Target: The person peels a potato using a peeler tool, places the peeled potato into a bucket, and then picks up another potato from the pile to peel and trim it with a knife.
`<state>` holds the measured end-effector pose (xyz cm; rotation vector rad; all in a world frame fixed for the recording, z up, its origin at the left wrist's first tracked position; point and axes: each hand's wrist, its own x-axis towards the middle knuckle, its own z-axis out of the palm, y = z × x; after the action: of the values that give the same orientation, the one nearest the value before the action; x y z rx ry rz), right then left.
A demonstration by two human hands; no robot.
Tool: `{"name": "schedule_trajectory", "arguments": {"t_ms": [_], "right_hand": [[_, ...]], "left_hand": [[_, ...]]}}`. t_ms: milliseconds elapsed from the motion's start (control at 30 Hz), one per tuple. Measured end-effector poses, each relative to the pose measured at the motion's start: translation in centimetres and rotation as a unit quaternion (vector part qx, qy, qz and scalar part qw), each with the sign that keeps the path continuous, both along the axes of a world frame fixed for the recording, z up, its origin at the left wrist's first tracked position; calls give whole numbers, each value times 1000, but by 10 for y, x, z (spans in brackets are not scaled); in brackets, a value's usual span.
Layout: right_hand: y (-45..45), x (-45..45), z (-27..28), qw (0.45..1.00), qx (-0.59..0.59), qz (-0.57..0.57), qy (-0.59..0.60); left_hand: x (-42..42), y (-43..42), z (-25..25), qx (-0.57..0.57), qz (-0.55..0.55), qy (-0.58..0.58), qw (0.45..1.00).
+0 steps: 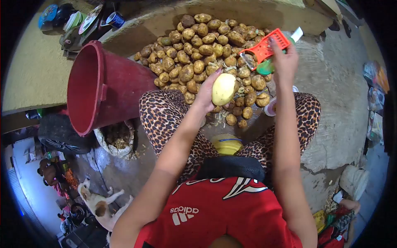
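Note:
My left hand (205, 94) is closed around a peeled, pale yellow potato (223, 89). In my right hand (285, 62) is an orange vegetable peeler (264, 48) with a slotted body, its blade end pointing left toward the potato but apart from it. Behind the peeler a green piece (265, 67) and a white tip (297, 34) show; I cannot tell whether my right hand holds them too. Just beyond both hands lies a large heap of unpeeled, soil-stained potatoes (186, 72) on the floor, against a low wall.
A large red bucket (98, 89) leans on its side left of the heap. Beside it stands a white sack (108, 145) of scraps. A yellow container (228, 145) sits between my legs, a pink-rimmed tub (271, 107) by my right knee. A dog (100, 204) lies at lower left.

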<state>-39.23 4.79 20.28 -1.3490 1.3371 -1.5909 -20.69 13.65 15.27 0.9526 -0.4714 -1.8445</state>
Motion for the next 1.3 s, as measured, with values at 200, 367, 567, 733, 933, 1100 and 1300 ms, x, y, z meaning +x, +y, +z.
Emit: {"name": "schedule_trajectory", "arguments": {"t_ms": [200,367,567,733,933,1100,1300], "right_hand": [[29,18,10,962,91,139,-215],[55,43,14,966,120,200,-112],[51,43,4,979,57,197,-1],[19,13,-1,995,54,79,-18],[3,-1,4,984,50,75,-155],[43,35,18,954,129,229,-144],[43,40,10,966,100,177,-159]], "left_hand": [[8,0,3,38,-22,117,992],[3,-2,21,81,32,180,980],[9,-3,8,65,-9,208,976],[10,-2,8,50,-95,228,968],[9,0,14,69,-87,209,972],[11,0,10,71,-56,177,980],[11,4,22,81,-8,200,976]]}}
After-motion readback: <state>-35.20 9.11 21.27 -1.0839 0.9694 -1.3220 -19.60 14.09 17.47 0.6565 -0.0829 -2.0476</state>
